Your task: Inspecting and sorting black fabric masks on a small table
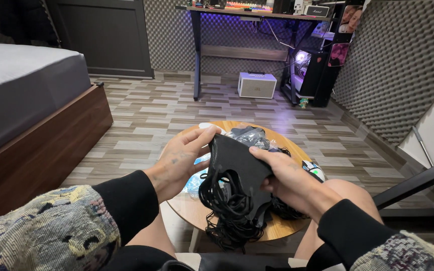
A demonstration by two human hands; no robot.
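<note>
Patterned sleeves with black cuffs fill the bottom corners, and bare knees show beneath them. Both hands are raised over a small round wooden tabletop point(282, 228). Left hand point(182, 160) has its fingers point(204, 136) curled around the left edge of a stack of black masks point(239, 168), thumb side hidden behind the cloth. Right hand point(290, 175) pinches the right edge of the same stack, fingers point(262, 153) closed over the top. So the masks sit between both hands, held just above the tabletop, and their thin black ear loops point(229, 211) hang down in a tangled bunch past the table's near rim. Behind the stack, on the tabletop, lies a clear plastic bag point(249, 134) with dark contents, and bluish packaging point(197, 183) shows under the left wrist. Further off, the striped plank floor point(167, 108) runs to a small white speaker box point(257, 84) and a lit computer case point(305, 68) under a desk point(257, 14). At left stands a bed point(26, 75) with a grey cover on a wooden frame.
</note>
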